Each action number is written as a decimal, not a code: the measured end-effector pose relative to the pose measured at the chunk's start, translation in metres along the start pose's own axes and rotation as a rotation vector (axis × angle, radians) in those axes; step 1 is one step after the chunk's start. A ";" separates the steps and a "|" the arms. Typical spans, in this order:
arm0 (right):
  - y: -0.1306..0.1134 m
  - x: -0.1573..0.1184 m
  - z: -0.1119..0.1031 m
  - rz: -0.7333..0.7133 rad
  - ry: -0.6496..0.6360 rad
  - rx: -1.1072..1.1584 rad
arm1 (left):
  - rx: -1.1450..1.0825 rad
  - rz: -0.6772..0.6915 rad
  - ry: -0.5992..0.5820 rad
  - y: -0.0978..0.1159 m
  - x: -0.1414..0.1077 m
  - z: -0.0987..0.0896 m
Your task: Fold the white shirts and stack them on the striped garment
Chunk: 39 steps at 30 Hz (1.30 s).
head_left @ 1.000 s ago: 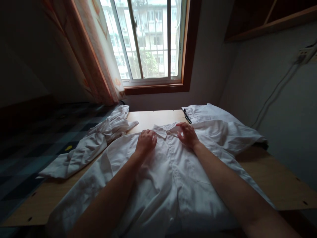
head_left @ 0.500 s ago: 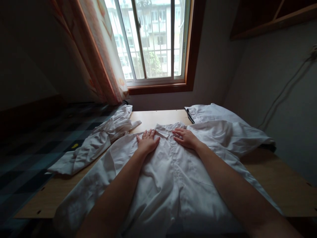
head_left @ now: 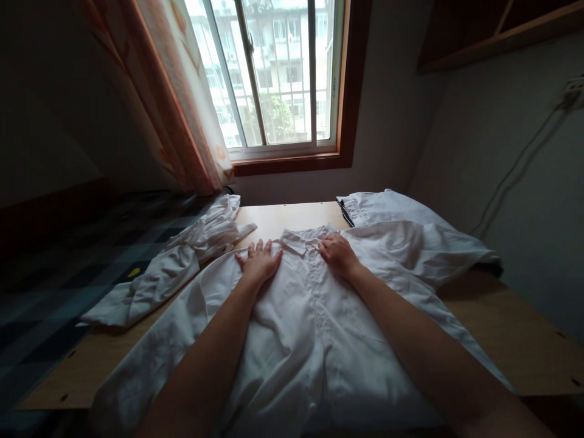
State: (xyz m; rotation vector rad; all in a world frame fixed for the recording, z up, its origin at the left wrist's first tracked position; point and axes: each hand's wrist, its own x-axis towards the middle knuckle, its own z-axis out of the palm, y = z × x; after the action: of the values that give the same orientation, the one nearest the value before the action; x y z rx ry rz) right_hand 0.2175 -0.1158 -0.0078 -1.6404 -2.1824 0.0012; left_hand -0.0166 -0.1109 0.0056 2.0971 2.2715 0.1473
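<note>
The left hand (head_left: 259,261) has slid toward nine o'clock, spread flat on the shirt (head_left: 289,322); the right hand (head_left: 337,252), curled at four o'clock from the collar (head_left: 295,243), may grip fabric, I cannot tell.

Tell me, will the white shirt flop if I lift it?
The white collared shirt will probably flop, since its front lies in soft folds. It looks thin, so it may feel light. Its collar might be stiffer, because its edges look crisp.

Head-worn view, forward and down across white shirt (head_left: 292,328) toward window (head_left: 280,79)
</note>
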 end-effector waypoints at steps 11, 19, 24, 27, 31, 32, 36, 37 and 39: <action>0.012 0.020 0.015 0.220 -0.020 0.159 | 0.094 0.053 0.102 0.014 -0.007 -0.002; 0.000 0.010 0.008 0.090 -0.018 0.048 | 0.010 0.303 0.106 0.065 -0.012 -0.032; -0.004 0.009 0.006 -0.012 -0.034 0.005 | -0.092 0.375 0.252 0.066 0.001 -0.003; -0.003 0.011 0.008 -0.024 -0.061 0.022 | -0.161 0.365 0.243 0.057 0.009 0.014; 0.001 0.013 0.012 -0.029 -0.038 0.039 | -0.199 0.403 0.273 0.054 0.011 0.018; 0.002 0.013 0.013 -0.031 -0.021 0.046 | -0.201 0.418 0.288 0.056 0.010 0.017; 0.008 0.015 0.017 -0.037 0.057 0.112 | -0.222 0.529 0.289 0.062 0.009 0.013; 0.010 0.016 0.019 -0.039 0.076 0.139 | -0.234 0.552 0.279 0.063 0.010 0.013; 0.014 0.018 0.023 -0.042 0.118 0.205 | -0.272 0.582 0.271 0.063 0.011 0.015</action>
State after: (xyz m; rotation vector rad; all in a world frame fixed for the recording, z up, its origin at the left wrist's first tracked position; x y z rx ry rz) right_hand 0.2188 -0.0901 -0.0262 -1.4448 -2.0536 0.1101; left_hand 0.0467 -0.0940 -0.0026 2.6261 1.5477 0.7498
